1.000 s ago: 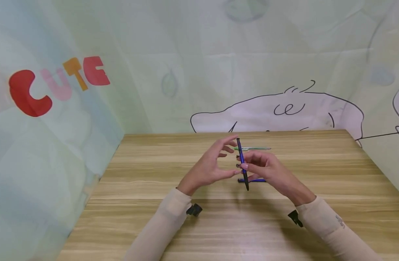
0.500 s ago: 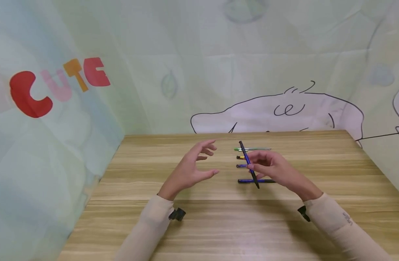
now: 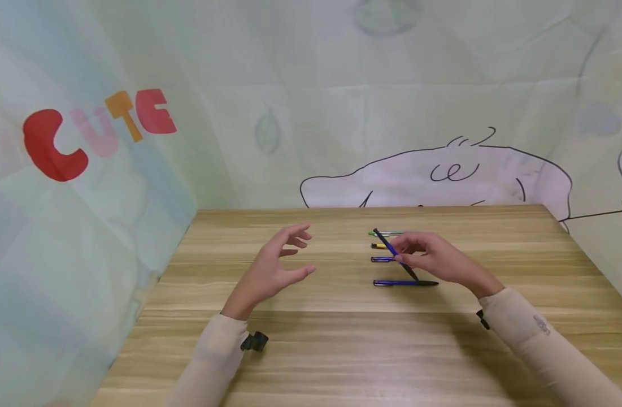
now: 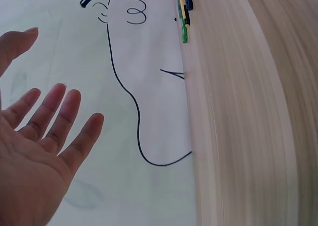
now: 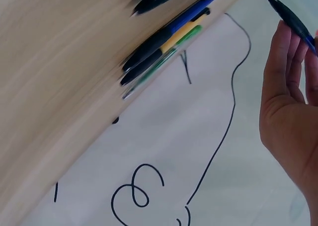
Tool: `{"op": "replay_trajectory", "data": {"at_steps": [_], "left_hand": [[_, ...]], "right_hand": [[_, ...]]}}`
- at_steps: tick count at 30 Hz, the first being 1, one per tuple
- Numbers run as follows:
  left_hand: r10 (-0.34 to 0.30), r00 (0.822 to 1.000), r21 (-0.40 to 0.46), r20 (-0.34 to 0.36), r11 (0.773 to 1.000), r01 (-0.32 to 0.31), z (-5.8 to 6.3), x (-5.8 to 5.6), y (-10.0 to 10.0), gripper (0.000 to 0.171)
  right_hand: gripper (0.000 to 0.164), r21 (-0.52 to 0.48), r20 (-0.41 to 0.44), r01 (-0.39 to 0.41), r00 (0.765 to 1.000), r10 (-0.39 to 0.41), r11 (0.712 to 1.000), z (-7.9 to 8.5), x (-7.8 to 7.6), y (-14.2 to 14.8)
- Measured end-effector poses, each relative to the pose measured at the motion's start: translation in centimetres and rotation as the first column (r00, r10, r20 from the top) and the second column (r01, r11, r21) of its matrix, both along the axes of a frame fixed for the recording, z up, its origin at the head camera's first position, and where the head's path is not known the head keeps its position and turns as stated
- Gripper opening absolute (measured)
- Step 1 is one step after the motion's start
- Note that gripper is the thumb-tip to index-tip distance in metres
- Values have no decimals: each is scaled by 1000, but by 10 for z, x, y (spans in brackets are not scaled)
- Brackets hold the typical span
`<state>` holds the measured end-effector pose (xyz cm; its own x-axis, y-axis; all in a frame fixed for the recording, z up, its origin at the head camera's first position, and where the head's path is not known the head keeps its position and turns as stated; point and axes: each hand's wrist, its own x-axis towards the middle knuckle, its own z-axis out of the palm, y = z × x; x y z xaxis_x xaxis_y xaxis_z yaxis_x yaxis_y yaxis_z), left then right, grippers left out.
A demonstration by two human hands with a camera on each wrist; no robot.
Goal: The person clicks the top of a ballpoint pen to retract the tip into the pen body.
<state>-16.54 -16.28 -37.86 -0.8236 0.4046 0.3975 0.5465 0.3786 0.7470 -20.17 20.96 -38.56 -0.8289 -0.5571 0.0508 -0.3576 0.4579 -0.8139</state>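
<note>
My right hand [image 3: 435, 259] pinches a blue pen with black ends [image 3: 388, 244] between thumb and fingers, tilted, above the table. In the head view its lower tip overlaps a blue-and-black pen [image 3: 399, 282] lying on the wood. Behind that pen lie another blue pen [image 3: 382, 259], a yellow one [image 3: 378, 246] and a clear pen with a green end [image 3: 384, 233], partly hidden by the right hand and held pen. The left hand [image 3: 270, 271] hovers to the left, holding nothing, its fingers spread and slightly bent. The right wrist view shows the held pen [image 5: 292, 20] upper right.
The wooden table [image 3: 316, 350] reaches back to a printed cloth backdrop [image 3: 270, 85] with a cartoon outline and the letters CUTE. Small black wrist cameras sit by both sleeves, one of them [image 3: 256, 341] at the left cuff.
My left hand has drawn away leftward from the held pen. The right hand has moved slightly right with the pen, which now tilts more, uncovering more of the pens on the table.
</note>
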Motion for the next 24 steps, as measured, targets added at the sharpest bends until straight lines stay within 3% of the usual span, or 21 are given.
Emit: {"op": "replay_trajectory", "data": {"at_steps": [8, 14, 24], "left_hand": [[87, 996, -50, 29, 995, -85, -4, 8, -33, 77], [148, 988, -69, 41, 987, -145, -8, 15, -56, 75], [205, 978, -73, 39, 977, -201, -11, 23, -80, 72]], "right_hand": [[21, 201, -130, -94, 984, 122, 975, -13, -18, 8], [21, 365, -271, -127, 934, 235, 922, -26, -26, 12], [17, 515, -426, -51, 851, 307, 856, -36, -25, 8]]}}
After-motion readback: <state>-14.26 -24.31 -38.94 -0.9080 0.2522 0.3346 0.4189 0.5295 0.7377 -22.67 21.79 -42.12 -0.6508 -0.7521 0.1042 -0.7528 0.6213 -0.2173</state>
